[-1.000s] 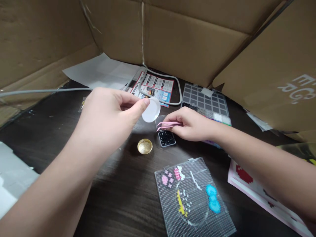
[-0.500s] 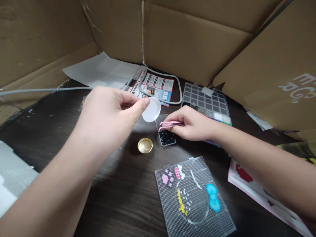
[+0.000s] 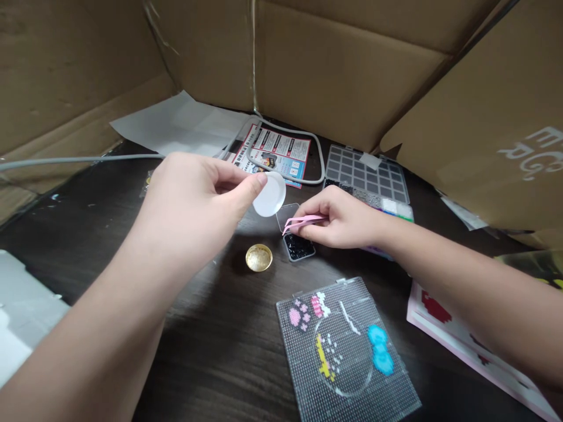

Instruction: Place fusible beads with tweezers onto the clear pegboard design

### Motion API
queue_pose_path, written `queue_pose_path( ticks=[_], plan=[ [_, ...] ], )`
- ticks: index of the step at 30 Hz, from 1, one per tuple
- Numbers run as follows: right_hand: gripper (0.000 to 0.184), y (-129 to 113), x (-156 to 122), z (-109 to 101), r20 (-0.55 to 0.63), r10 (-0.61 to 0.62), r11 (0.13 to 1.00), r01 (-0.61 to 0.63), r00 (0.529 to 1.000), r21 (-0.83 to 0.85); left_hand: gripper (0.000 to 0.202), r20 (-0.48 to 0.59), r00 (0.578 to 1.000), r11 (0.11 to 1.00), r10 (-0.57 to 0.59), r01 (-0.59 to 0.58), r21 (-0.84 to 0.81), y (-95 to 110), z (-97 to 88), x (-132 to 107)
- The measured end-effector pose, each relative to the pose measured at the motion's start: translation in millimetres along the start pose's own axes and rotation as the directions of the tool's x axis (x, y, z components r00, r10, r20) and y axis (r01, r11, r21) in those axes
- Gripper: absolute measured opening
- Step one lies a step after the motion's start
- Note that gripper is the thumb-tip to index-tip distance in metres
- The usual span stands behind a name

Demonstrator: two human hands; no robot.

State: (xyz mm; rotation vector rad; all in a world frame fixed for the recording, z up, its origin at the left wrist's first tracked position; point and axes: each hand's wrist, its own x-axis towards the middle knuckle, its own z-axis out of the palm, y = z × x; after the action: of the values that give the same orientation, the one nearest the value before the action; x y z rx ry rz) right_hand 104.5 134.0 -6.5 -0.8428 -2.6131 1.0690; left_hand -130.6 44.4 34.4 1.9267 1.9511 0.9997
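My left hand (image 3: 200, 205) pinches a round white disc (image 3: 270, 194) by its edge, holding it up over the table. Pink bent-tip tweezers (image 3: 303, 222) are gripped in my right hand (image 3: 334, 218), their tips at the rim of a small clear box of black beads (image 3: 299, 247). The box's lid (image 3: 287, 215) stands open behind it. Left of the box sits a small gold round tin (image 3: 259, 258). Nearer me lies a clear pegboard (image 3: 343, 351) bearing a pink paw, a pink-and-white piece, yellow and white beads and a blue bow shape.
Behind my right hand is a compartment case (image 3: 367, 173) of beads with its lid open. A printed leaflet (image 3: 281, 149), a grey cable (image 3: 323, 158) and white paper (image 3: 176, 120) lie at the back. Cardboard walls (image 3: 343, 70) surround the table. A pink-edged pattern sheet (image 3: 433, 322) lies at right.
The small box of black beads has shifted very slightly to the right. Both hands keep nearly the same positions, still holding the disc and the tweezers.
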Motion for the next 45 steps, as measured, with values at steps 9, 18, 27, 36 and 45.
queue_pose_path(
  ticks=[9,18,27,36,45],
  plan=[
    [0.023,-11,-4,-7,-0.044,0.046,0.982,-0.037,0.998,0.186,0.029,0.027,0.989,0.988,-0.149,0.148,0.038,8,-0.2,1],
    [0.056,-15,-72,-20,-0.181,0.144,0.877,-0.041,0.973,0.479,0.031,0.076,0.989,0.992,-0.126,0.125,0.024,16,-0.5,-2],
    [0.048,-1,-173,-1,-0.161,0.279,0.634,-0.056,0.947,0.772,0.031,0.212,0.974,0.997,-0.079,0.076,0.018,44,19.2,-22],
    [0.053,-27,-221,30,-0.191,0.276,0.858,-0.152,0.942,0.49,0.039,0.143,0.987,0.992,-0.072,0.056,0.113,51,36.9,-26],
    [0.049,-73,-213,86,-0.267,0.218,0.937,-0.279,0.938,-0.212,0.028,0.216,0.971,0.995,-0.099,0.097,0.019,54,37.1,-26]
  ],
)
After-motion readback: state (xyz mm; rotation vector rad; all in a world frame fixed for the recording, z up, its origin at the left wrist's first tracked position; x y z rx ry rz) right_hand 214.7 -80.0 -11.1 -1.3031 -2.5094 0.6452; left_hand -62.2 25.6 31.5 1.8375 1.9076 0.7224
